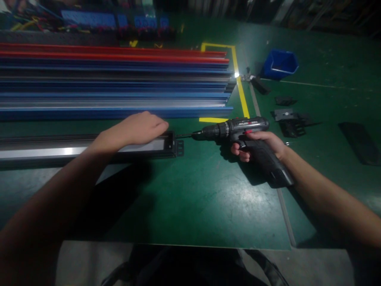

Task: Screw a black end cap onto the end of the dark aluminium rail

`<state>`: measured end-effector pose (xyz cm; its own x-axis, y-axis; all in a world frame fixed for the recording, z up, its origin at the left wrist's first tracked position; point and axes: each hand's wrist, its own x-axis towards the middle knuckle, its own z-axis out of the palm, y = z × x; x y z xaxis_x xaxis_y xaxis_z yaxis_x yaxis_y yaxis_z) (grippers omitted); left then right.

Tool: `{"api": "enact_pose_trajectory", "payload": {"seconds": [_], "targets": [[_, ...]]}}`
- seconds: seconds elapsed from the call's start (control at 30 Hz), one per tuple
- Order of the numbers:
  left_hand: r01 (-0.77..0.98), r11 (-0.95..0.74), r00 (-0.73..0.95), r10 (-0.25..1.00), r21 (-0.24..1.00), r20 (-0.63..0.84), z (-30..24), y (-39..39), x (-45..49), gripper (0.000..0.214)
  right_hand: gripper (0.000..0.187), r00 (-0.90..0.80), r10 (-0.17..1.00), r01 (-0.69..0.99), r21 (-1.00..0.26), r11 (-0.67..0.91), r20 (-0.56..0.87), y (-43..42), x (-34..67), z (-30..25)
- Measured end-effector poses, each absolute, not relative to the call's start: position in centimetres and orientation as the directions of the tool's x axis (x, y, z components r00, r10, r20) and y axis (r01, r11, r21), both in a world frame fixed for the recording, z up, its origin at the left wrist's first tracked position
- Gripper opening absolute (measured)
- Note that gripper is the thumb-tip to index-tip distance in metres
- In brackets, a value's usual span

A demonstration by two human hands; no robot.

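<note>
My right hand (264, 143) is closed around the grip of a black cordless drill (248, 126). The drill points left, and the tip of its long bit (185, 136) reaches the end cap (170, 144) of a long dark metal profile (143, 147). A small slotted bracket (180, 148) sticks out from that end. Over the profile, close to the cap, lies my left hand (138, 128), bent around its far side and holding it; most of its fingertips are hidden.
Red profiles (119, 53) and blue profiles (119, 113) lie lengthwise behind. Yellow tape (242, 97) marks the green table (190, 198). A blue bin (279, 65), black brackets (285, 115) and a dark flat piece (358, 141) sit on the right.
</note>
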<state>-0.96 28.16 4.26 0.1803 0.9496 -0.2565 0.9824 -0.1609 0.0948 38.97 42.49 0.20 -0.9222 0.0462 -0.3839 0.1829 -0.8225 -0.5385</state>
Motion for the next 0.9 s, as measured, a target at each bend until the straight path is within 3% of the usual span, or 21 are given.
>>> {"api": "enact_pose_trajectory", "payload": {"seconds": [0.9], "targets": [[0.976,-0.186,0.21,0.941,0.112,-0.264,4.18,28.21,-1.32,0.05,0.036,-0.92,0.022,0.203,-0.525,-0.827,-0.391,42.59,38.95,0.22]]}}
